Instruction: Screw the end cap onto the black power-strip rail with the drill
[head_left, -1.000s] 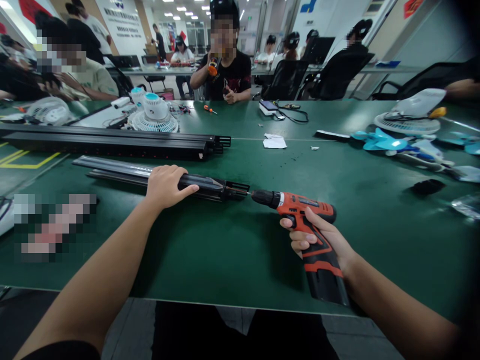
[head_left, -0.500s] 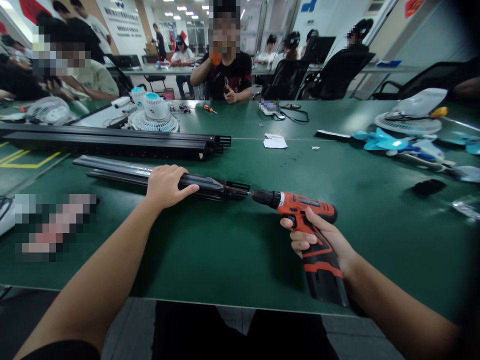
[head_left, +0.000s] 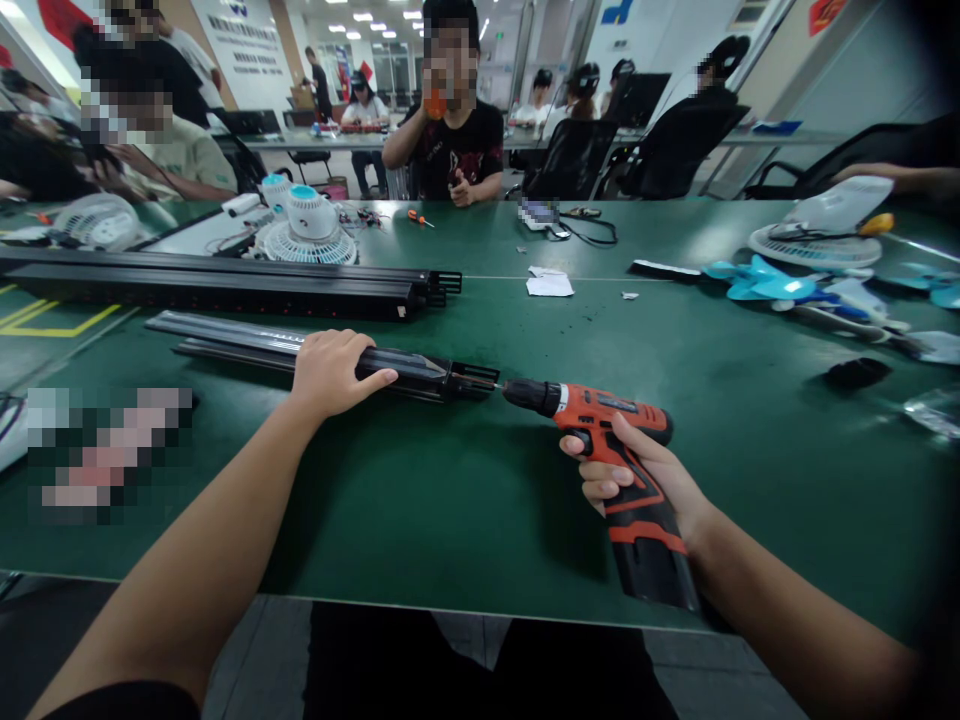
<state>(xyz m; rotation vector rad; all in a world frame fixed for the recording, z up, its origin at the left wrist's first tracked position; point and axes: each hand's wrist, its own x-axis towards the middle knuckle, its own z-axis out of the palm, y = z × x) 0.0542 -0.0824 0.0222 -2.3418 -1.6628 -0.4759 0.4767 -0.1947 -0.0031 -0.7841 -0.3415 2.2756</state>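
My right hand [head_left: 637, 470] is wrapped round the grip of an orange and black cordless drill [head_left: 607, 410], its index finger by the trigger. The drill points left, and its bit meets the slotted end of a long black bar-shaped housing [head_left: 405, 372] lying on the table. Whether the bit sits inside the end or only touches it I cannot tell. My left hand [head_left: 330, 375] lies over the top of this housing, fingers curled over its far side and thumb along it, gripping it against the table.
More long black housings [head_left: 225, 285] lie behind, on the left. White fan parts [head_left: 307, 225] stand beyond them, near an orange screwdriver [head_left: 420, 218]. Blue fan blades [head_left: 765, 280] are at the right, paper [head_left: 550, 282] in the middle. A person [head_left: 454, 130] sits opposite.
My hands, the drill and the housing stay practically where they were. Only people across and beside the table have shifted slightly.
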